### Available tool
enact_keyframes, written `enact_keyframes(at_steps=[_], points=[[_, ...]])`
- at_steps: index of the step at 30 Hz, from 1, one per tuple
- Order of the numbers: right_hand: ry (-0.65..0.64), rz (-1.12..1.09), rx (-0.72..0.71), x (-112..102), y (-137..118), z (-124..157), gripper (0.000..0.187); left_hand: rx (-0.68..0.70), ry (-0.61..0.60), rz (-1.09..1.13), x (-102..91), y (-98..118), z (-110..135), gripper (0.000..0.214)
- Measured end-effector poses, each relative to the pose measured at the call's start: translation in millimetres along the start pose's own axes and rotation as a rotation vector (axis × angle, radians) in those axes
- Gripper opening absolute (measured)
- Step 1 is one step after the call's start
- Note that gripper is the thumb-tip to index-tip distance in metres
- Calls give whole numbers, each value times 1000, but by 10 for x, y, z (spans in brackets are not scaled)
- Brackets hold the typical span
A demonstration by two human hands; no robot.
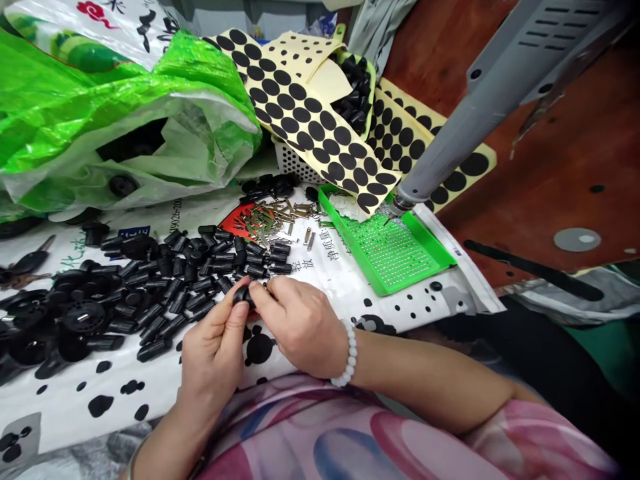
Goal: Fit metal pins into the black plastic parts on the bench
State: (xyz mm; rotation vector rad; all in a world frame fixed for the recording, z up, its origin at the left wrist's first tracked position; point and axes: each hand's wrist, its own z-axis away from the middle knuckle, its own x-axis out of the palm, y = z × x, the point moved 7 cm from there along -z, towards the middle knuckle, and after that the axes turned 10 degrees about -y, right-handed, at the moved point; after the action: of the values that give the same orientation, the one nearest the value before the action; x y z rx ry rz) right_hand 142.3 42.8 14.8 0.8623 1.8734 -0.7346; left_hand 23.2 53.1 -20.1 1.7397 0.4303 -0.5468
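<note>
Both hands met at the near side of the white-covered counter (65,420), at the edge of the loose pile. Left hand (215,353): grip pinched on a small black part (242,295) between thumb and fingers. Right hand (300,327): grip closed on the same part from its right side; the fingertips partly covered it, so its full shape, and whether anything else was held with it, could not be told. The part was raised just above the counter, beside the black ribbed pieces (173,283) spread to the left. Metal pieces (275,220) lay scattered beyond the hands; the green tray (345,257) stood to the right, with the bit of the grey tool (450,127) pointing down over its far part. Risks, as judged: a pinch this small left little hold, so uneven pressure from the two sides could have twisted the part out; dropped there, it might have rolled in among pieces of much the same colour and been hard to pick out. A wide rightward sweep of the right forearm could have knocked the tray and spilled the small bits in it.
</note>
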Motion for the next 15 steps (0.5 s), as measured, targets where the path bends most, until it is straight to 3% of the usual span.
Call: enact_keyframes(at_steps=[5, 12, 15], points=[[-119, -264, 92, 96, 80, -43, 32, -41, 71, 17, -25, -40, 46, 36], [-185, -970, 368, 343, 119, -21, 23, 96, 117, 89, -18, -40, 90, 35], [-152, -1248, 450, 429, 91, -16, 24, 141, 105, 122, -23, -53, 105, 36]])
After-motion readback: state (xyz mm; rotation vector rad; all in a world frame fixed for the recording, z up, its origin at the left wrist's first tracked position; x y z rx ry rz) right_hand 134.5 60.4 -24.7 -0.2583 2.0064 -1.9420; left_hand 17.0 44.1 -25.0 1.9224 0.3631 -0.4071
